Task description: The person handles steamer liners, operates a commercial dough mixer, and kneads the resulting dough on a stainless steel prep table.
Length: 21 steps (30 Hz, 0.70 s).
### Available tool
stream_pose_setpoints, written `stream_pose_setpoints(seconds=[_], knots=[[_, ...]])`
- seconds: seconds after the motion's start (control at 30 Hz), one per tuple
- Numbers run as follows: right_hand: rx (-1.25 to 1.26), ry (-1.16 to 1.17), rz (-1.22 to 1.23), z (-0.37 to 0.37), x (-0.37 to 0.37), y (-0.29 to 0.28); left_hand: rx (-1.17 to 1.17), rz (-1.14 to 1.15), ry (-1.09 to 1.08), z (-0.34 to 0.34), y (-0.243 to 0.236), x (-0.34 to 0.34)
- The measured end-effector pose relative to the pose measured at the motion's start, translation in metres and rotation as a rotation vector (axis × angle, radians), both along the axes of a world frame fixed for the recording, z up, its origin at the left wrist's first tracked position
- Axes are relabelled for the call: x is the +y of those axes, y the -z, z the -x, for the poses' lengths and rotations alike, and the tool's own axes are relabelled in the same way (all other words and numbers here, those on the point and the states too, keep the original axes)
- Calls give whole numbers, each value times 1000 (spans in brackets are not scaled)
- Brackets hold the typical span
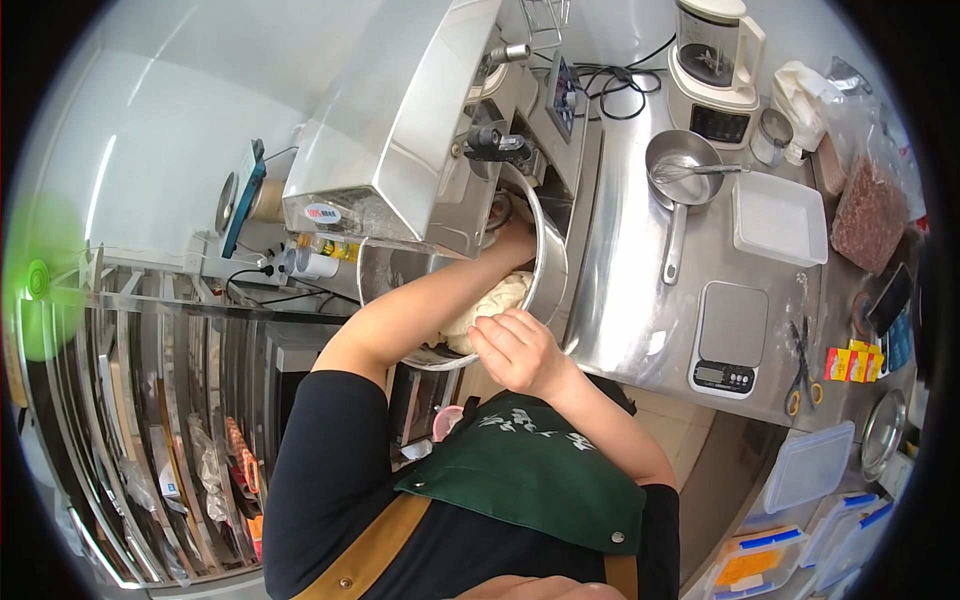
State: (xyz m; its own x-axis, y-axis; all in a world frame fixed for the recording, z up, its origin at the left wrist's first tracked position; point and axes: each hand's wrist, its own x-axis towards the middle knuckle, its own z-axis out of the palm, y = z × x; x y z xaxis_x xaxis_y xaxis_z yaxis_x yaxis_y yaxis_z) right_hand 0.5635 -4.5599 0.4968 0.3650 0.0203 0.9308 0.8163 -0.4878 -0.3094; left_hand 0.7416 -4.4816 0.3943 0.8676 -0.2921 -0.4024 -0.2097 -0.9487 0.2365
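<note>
A large stainless steel mixing bowl (553,265) sits under the head of a stand mixer (385,130). Pale, soft dough (497,303) lies inside it. My left forearm crosses over the bowl, and my left hand (517,240) is deep inside at the far side, close to the mixer's shaft. The fingers of that hand are hidden by the mixer head and bowl. At the near rim, my right hand (513,348) is held over the dough with its fingers curled and pinched together. Whatever they may hold is too small to make out.
On the steel counter to the right are a saucepan (684,165) with a whisk (700,172), a white plastic tub (780,220), a digital scale (730,340) and scissors (803,368). Behind stands a blender (712,75). A metal rack (150,430) is at the left.
</note>
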Motion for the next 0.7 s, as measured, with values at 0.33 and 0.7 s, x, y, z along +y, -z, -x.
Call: stream_pose_setpoints(seconds=[0.33, 0.7], knots=[[-11, -4, -11, 0, 1, 1, 32, 65, 106, -19, 37, 19], [27, 0, -7, 1, 3, 1, 37, 4, 689, 6, 4, 12]])
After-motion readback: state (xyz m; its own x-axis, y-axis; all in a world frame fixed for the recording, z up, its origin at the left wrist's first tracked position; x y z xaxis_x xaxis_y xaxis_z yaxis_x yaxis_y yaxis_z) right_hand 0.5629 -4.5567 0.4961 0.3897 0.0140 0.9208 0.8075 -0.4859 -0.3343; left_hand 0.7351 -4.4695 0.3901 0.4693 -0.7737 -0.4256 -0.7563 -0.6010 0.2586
